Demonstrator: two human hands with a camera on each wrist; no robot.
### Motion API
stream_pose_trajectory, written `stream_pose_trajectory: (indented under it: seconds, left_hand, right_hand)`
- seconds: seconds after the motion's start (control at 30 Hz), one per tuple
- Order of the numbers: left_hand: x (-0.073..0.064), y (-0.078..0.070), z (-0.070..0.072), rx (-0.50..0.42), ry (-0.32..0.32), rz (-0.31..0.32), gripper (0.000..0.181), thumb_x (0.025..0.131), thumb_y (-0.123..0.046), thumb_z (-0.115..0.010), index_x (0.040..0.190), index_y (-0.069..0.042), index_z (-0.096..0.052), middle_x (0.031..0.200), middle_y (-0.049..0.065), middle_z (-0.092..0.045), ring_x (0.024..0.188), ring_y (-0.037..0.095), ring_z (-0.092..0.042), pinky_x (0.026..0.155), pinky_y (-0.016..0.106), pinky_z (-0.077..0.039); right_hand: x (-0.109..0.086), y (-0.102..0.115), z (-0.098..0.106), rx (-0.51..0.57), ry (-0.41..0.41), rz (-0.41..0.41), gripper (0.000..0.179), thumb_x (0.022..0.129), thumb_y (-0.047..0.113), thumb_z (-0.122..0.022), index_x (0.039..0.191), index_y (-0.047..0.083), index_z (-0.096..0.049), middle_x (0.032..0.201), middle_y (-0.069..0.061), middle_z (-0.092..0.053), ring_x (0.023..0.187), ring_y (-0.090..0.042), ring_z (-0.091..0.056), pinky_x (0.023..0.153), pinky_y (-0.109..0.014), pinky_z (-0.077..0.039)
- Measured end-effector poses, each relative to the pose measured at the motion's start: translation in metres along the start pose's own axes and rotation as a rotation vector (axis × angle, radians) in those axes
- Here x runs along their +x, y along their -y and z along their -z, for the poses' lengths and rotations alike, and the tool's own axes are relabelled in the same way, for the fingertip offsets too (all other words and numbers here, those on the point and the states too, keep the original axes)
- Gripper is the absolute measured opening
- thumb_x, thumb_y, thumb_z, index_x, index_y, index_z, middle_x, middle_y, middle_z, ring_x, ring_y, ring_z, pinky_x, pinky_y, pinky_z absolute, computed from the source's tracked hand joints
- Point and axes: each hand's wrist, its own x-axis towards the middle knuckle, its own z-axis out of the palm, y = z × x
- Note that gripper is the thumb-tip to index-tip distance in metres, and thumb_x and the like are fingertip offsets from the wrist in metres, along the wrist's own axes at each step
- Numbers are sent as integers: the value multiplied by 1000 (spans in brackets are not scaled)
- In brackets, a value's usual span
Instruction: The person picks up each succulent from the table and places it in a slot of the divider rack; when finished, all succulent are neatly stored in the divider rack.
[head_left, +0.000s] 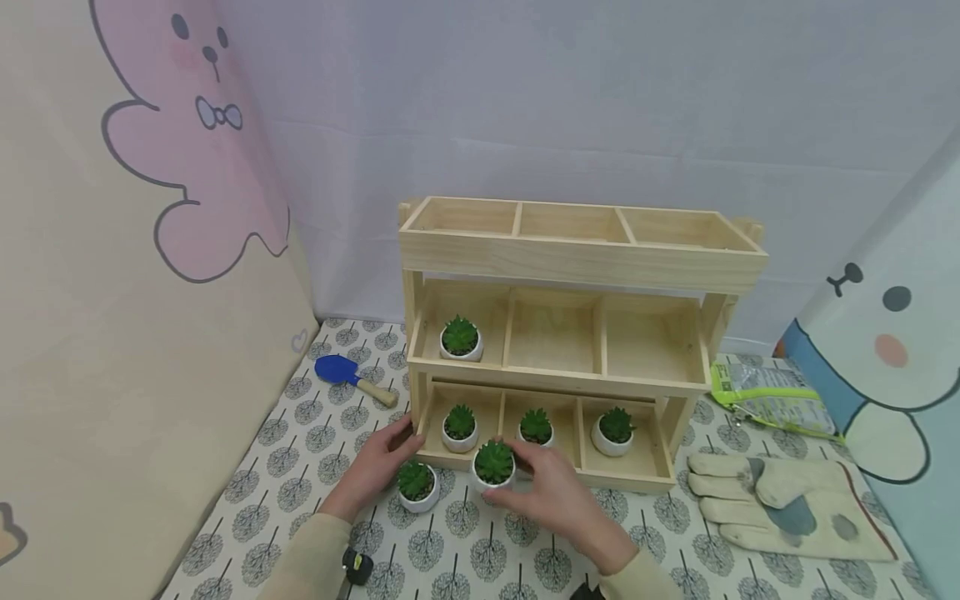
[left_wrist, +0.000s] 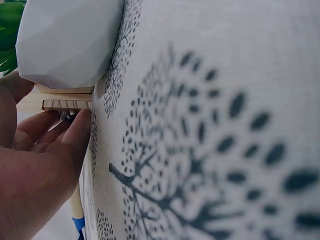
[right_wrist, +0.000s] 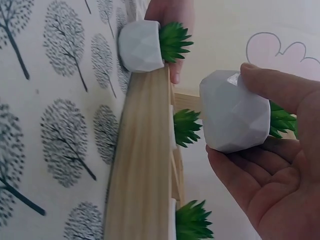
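Note:
My right hand (head_left: 551, 487) holds a potted succulent (head_left: 494, 464) in front of the lowest tier, thumb and fingers around its white faceted pot (right_wrist: 232, 112). My left hand (head_left: 381, 462) grips the lower left front corner of the wooden plant shelf (head_left: 577, 258); in the left wrist view its fingers (left_wrist: 75, 130) curl at the shelf's wooden end. Just right of that hand, another potted succulent (head_left: 417, 486) stands on the cloth. The lowest tier bears three more, at left (head_left: 460, 428), middle (head_left: 536, 426) and right (head_left: 613, 431). One more succulent (head_left: 461, 338) sits in the middle tier's left compartment.
A blue toy shovel (head_left: 337, 369) with a wooden handle lies left of the shelf. To the right are a green-edged packet (head_left: 776, 398) and pale work gloves (head_left: 787, 506). A tree-print cloth (head_left: 405, 550) covers the table.

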Motion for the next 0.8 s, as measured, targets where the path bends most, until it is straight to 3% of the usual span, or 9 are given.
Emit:
stream_pose_trajectory:
  seconds: [0.37, 0.8]
  left_hand:
    - [0, 0, 0, 6, -6, -6, 67, 104, -31, -68, 161, -10, -40, 159, 14, -47, 143, 33, -48, 120, 47, -36]
    - [0, 0, 0, 3, -3, -6, 67, 104, -31, -67, 161, -9, -39, 159, 14, -46, 143, 34, -48, 120, 47, -36]
  right_hand:
    - [6, 14, 24, -2, -27, 39, 68, 84, 34, -90, 140, 4, -63, 123, -6, -73, 112, -25, -71, 96, -40, -60]
    - [15, 26, 53, -89, -84, 141, 62, 85, 36, -89, 136, 8, -67, 115, 2, -76, 103, -18, -73, 91, -39, -62]
